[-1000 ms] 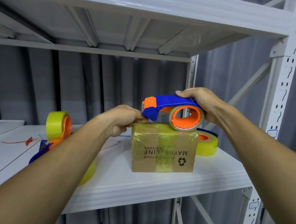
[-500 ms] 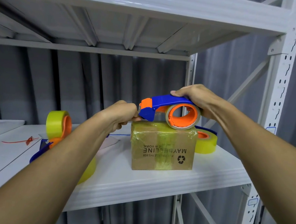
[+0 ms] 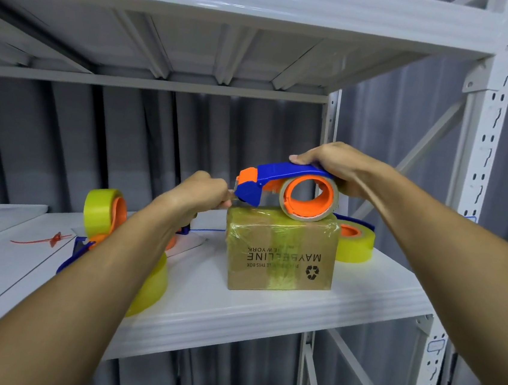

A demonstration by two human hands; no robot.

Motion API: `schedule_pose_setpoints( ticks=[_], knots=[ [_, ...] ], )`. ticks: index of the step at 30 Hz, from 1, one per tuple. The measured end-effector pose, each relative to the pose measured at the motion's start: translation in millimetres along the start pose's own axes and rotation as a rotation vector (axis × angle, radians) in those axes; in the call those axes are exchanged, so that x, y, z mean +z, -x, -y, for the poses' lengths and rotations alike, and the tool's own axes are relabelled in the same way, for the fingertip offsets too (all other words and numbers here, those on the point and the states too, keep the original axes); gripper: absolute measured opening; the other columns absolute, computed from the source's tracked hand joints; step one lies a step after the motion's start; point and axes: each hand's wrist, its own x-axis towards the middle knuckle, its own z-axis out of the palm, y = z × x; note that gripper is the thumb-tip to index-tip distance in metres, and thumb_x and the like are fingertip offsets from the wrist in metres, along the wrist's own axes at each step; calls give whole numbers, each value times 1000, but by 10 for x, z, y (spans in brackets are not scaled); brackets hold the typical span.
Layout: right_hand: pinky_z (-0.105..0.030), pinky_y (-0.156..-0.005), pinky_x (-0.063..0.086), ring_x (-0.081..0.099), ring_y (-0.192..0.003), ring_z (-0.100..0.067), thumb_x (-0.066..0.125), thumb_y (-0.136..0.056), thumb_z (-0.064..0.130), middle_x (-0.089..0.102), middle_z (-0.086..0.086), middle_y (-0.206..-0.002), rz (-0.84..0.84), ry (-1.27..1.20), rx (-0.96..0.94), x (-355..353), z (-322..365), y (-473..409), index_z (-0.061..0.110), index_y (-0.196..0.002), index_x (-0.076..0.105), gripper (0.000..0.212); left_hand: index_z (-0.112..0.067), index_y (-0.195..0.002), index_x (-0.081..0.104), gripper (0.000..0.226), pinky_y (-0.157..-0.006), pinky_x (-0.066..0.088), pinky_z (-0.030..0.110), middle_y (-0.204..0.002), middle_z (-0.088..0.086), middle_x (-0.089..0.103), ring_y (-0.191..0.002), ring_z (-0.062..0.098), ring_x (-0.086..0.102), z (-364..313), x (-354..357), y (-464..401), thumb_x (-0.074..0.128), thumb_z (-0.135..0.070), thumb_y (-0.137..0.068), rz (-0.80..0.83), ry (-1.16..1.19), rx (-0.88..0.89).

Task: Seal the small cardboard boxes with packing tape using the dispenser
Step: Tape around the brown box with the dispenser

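Observation:
A small cardboard box [image 3: 280, 258] with upside-down black print stands on the white shelf [image 3: 234, 309], its top and front wrapped in clear yellowish tape. On its top rests a blue and orange tape dispenser [image 3: 290, 190] with a nearly spent roll. My right hand [image 3: 334, 166] grips the dispenser's blue handle from above. My left hand [image 3: 202, 194] is curled at the dispenser's front end, pinching the tape end there at the box's top left edge.
A yellow tape roll [image 3: 354, 243] lies behind the box to the right. Left of the box stand another yellow roll on an orange core [image 3: 102, 211] and a second blue dispenser [image 3: 75, 255], partly behind my left forearm. A red strip [image 3: 40, 240] lies further left. A shelf post [image 3: 482, 153] rises at right.
Both hands and the dispenser shifted slightly left over the box top. The grip on the handle and the pinch at the front stayed the same.

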Motion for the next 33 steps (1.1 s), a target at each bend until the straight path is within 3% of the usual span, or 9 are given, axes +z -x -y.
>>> schedule_pose_setpoints(
  ticks=[4,9,11,13,15,18,22,27,33],
  knots=[
    [-29,-68,58,74,-72,-18,75,-84,45,76,-2,-81,13,-1,14,14,43,28,12,-106,66,41,-9,-75,54,17,-52,26,26,-73,3,44,-61,14,33,30,-21,-13,55,-6,-92,-7,-23,-19],
    [-23,-59,55,70,-63,-11,73,-87,39,75,0,-75,35,-109,22,17,11,91,14,-104,67,30,-9,-88,69,16,-54,27,29,-58,-1,49,-62,16,32,115,-64,-28,54,-12,-88,7,116,-113],
    [-22,-55,54,69,-60,-9,72,-89,37,74,1,-73,39,-151,22,33,6,107,14,-101,68,26,-9,-90,73,21,-54,28,29,-68,3,49,-61,16,32,149,-68,-20,53,-10,-86,13,160,-133],
    [-23,-57,55,69,-60,-9,71,-89,36,74,1,-72,34,-174,24,52,8,105,13,-100,68,25,-9,-93,74,23,-55,28,30,-74,4,49,-62,16,32,177,-78,-25,52,-11,-86,7,171,-139],
    [-24,-61,55,69,-61,-10,72,-89,36,75,1,-74,22,-153,24,86,33,91,14,-102,70,25,-8,-100,73,24,-55,27,29,-64,0,51,-61,15,31,211,-84,-51,53,-15,-90,-16,153,-135],
    [-23,-57,54,67,-58,-9,73,-87,37,75,1,-73,-5,-79,32,139,92,71,18,-98,73,22,-11,-87,65,14,-53,27,29,-73,3,51,-60,15,31,264,-32,-51,55,-19,-92,-15,110,-148],
    [-18,-43,46,61,-45,-5,72,-87,39,69,6,-60,-31,14,40,191,148,49,18,-96,74,23,-14,-77,59,16,-52,27,26,-63,-3,56,-56,14,31,409,60,-48,58,-23,-91,71,196,-215],
    [-21,-46,46,59,-43,-5,70,-88,41,68,6,-59,-32,81,66,204,189,35,17,-100,73,28,-20,-86,66,7,-42,28,20,-62,-8,61,-44,6,36,508,88,-104,62,-25,-89,164,355,-341],
    [-20,-46,48,61,-47,-8,70,-87,40,69,5,-60,-19,115,63,251,220,17,21,-85,77,21,-25,-87,70,14,-53,32,21,-69,-12,63,-61,10,47,504,147,-50,56,-25,-87,214,366,-349]
  ],
)
